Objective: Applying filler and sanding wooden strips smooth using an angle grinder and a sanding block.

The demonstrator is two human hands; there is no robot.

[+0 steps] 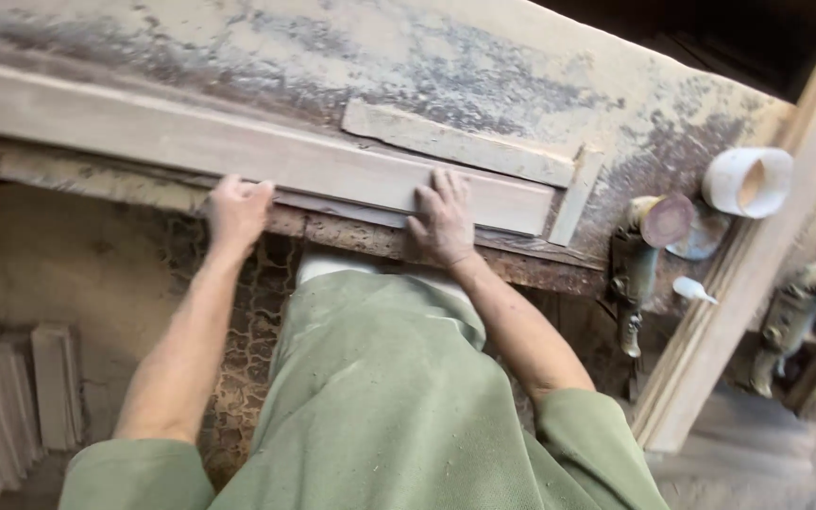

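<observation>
while both hands pressed on it, a long pale wooden plank (238,151) lay along the near edge of the dusty, worn tabletop (484,76).

the left hand (235,212) gripped the plank's near edge with its fingers (249,192) curled over it, and the right hand (443,222) lay flat on the plank's top face near its right end, fingers (446,187) spread and holding nothing. just behind the plank rested a shorter pale wood strip (455,144), and a thin wood slat (575,196) leaned beside its right end. farther right on the tabletop sat a dusty power sander with a round reddish disc (649,236), a white roll of tape (748,181) and a small white nozzle bottle (691,289). a pale timber beam (757,246) ran diagonally at the right, and stacked wood pieces (11,397) stood on the floor at lower left.
</observation>
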